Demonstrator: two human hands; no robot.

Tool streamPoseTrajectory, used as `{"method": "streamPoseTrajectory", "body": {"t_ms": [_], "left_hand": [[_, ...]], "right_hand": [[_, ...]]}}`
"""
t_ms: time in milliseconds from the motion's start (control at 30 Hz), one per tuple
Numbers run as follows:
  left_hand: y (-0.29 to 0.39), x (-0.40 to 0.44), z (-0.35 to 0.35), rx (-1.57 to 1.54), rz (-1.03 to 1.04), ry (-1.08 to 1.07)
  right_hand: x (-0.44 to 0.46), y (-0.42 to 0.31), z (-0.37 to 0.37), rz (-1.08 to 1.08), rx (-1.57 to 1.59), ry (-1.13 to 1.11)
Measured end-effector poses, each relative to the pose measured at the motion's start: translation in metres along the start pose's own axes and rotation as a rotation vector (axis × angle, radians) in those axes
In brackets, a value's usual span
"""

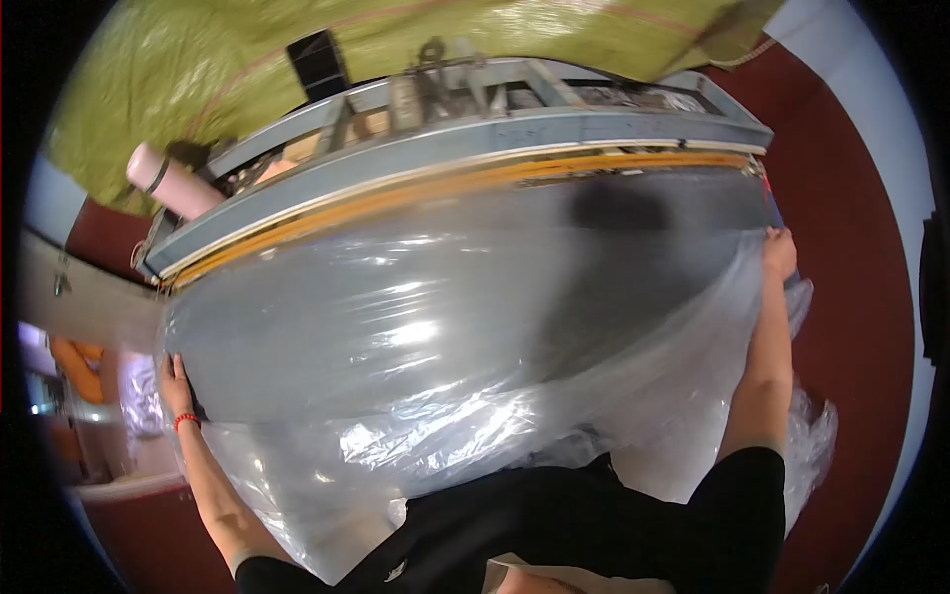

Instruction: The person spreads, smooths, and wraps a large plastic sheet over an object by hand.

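Clear plastic sheet [445, 376], one, glossy: we found it spread over the grey bench [712, 193], its long axis running crosswise from left to right before the person, roughly parallel to the tray and rising toward the right of the view; one long side faced the tray, the other fell in loose folds toward the person's black shirt [554, 525]. Right hand [780, 252], one: we noted it at the sheet's right side, near the bench's far right corner, fingers curled together and clamped on the plastic, creases fanning from them toward the near side. Left hand [176, 386], one, with red bracelet [187, 420]: we placed it at the sheet's left edge, fingers extended away from the person; whether they gripped the film, we could not tell. Along the far side we listed an orange strip [633, 161] and a long blue-grey tray [594, 129] of assorted items. Pink cylinder [178, 183], one, dark-banded: we saw it leaning at the tray's left end. Yellow-green tarp [554, 30], one: beyond the tray.
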State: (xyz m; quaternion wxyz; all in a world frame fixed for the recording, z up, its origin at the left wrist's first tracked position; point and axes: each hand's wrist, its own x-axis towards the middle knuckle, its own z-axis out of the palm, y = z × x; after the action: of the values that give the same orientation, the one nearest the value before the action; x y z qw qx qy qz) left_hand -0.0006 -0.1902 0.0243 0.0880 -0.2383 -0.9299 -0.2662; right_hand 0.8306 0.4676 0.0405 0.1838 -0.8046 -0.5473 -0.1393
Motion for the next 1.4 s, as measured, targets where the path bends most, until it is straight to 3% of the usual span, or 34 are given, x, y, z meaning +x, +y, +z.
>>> {"method": "streamPoseTrajectory", "body": {"t_ms": [67, 100, 167, 233, 400, 433, 467, 500, 533, 633, 700, 767, 833, 867, 933, 1000, 1033, 1067, 1100, 1133, 1167, 1233, 1300, 1333, 1367, 1400], "left_hand": [[0.076, -0.010, 0.001, 0.475, -0.052, 0.278], [0.117, -0.012, 0.012, 0.447, -0.011, 0.260], [0.215, -0.031, 0.041, -0.401, 0.234, -0.025], [0.334, -0.082, 0.061, -0.669, 0.350, -0.409], [0.546, -0.209, 0.112, -0.818, 0.454, -1.246], [0.569, -0.229, 0.144, -0.906, 0.585, -1.318], [0.597, -0.253, 0.155, -0.991, 0.589, -1.368], [0.622, -0.274, 0.172, -0.940, 0.765, -1.256], [0.644, -0.292, 0.185, -0.884, 0.932, -1.139], [0.689, -0.327, 0.197, -0.679, 0.916, -1.151], [0.703, -0.337, 0.202, -0.528, 0.925, -0.993], [0.708, -0.332, 0.210, -0.675, 0.850, -0.978], [0.701, -0.314, 0.216, -1.320, 0.206, -1.640], [0.691, -0.304, 0.198, -1.317, 0.199, -1.632], [0.660, -0.275, 0.125, -1.301, 0.513, -1.789], [0.613, -0.249, 0.083, -1.454, 0.904, -1.427], [0.571, -0.234, 0.088, -1.884, 0.370, -1.660], [0.527, -0.212, 0.077, -2.165, 0.177, -1.699], [0.472, -0.179, 0.075, -2.243, 0.222, -1.587], [0.459, -0.168, 0.045, -2.189, 0.425, -1.191], [0.446, -0.157, 0.015, -2.077, 0.598, -0.801], [0.340, -0.096, -0.025, -1.463, 0.675, -0.638], [0.308, -0.076, -0.084, -1.020, 0.473, -0.477], [0.306, -0.069, -0.106, -0.919, 0.475, -0.444], [0.290, -0.063, -0.129, -0.618, 0.346, -0.247], [0.289, -0.071, -0.132, -0.453, 0.429, 0.118]], "right_hand": [[-0.003, -0.004, -0.005, 0.016, 0.075, -0.017], [-0.005, -0.007, -0.008, 0.036, 0.104, -0.032], [-0.005, -0.004, -0.008, 0.010, 0.035, -0.058], [-0.007, -0.007, -0.011, 0.039, 0.042, -0.046], [-0.004, 0.000, -0.001, -0.003, 0.132, 0.000], [-0.003, 0.000, 0.002, 0.006, 0.140, 0.007], [-0.004, 0.002, 0.003, -0.007, 0.142, 0.032], [-0.004, 0.003, 0.004, -0.021, 0.143, 0.058], [-0.006, 0.003, 0.000, -0.039, 0.171, 0.073], [-0.007, 0.003, -0.005, -0.060, 0.179, 0.070], [-0.007, 0.005, -0.002, -0.074, 0.192, 0.093], [-0.006, 0.004, 0.002, -0.090, 0.213, 0.116], [-0.006, 0.006, 0.003, -0.101, 0.250, 0.110], [-0.007, 0.007, 0.003, -0.106, 0.256, 0.103], [-0.006, 0.006, 0.001, -0.104, 0.218, 0.087], [-0.005, 0.006, 0.000, -0.092, 0.203, 0.075], [-0.005, 0.005, 0.001, -0.071, 0.175, 0.067], [-0.005, 0.003, -0.002, -0.042, 0.116, 0.027], [-0.003, 0.001, -0.005, -0.018, 0.059, -0.011], [-0.002, 0.004, -0.004, -0.041, 0.099, -0.031], [-0.003, 0.006, -0.004, -0.068, 0.142, -0.052], [-0.008, -0.001, -0.019, -0.017, 0.106, -0.103], [-0.009, -0.001, -0.015, -0.011, 0.155, -0.064], [-0.010, 0.000, -0.014, -0.044, 0.174, -0.054], [-0.010, 0.000, -0.014, -0.073, 0.193, -0.041], [-0.010, -0.002, -0.014, -0.061, 0.156, -0.044]]}}
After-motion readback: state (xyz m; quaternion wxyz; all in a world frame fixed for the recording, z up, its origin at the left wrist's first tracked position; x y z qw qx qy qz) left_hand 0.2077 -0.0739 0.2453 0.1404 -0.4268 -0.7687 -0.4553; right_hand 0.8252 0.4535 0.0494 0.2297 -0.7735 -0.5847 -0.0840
